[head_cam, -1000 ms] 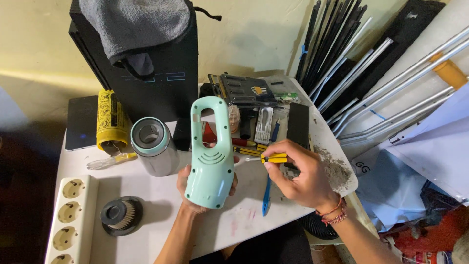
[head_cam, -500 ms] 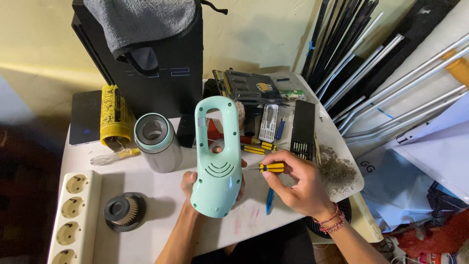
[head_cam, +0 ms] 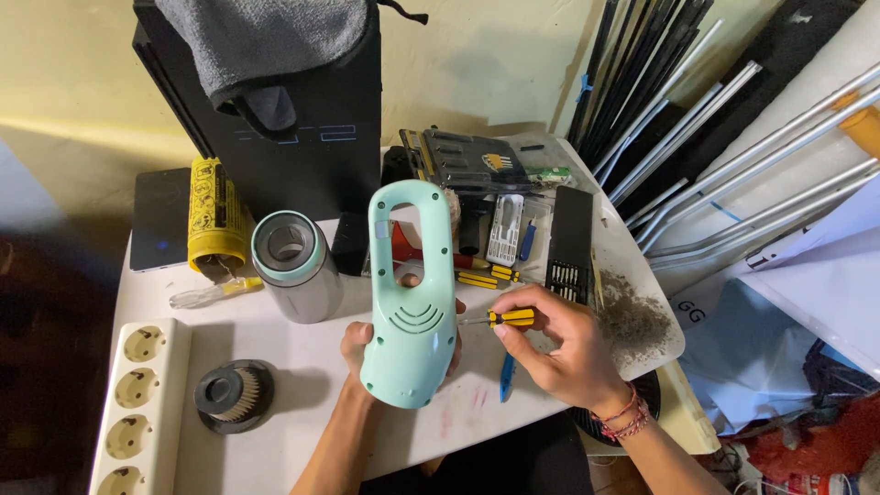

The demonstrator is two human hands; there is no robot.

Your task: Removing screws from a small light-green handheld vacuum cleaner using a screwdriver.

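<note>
Left hand clamped under a mint-green plastic vacuum body, rigid, smooth, likely light; right hand, at three o'clock, pinches a yellow-handled screwdriver against it

Bare desk lies open at 6 o'clock. Cylinder blocks 10 o'clock, power strip 8 o'clock, tool clutter 1 o'clock.

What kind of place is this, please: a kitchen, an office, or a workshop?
Most likely a small home repair bench. The left hand holds a mint-green appliance body while the right hand works a yellow-handled screwdriver on it. A screwdriver bit set and metal tubes lie nearby.
</note>
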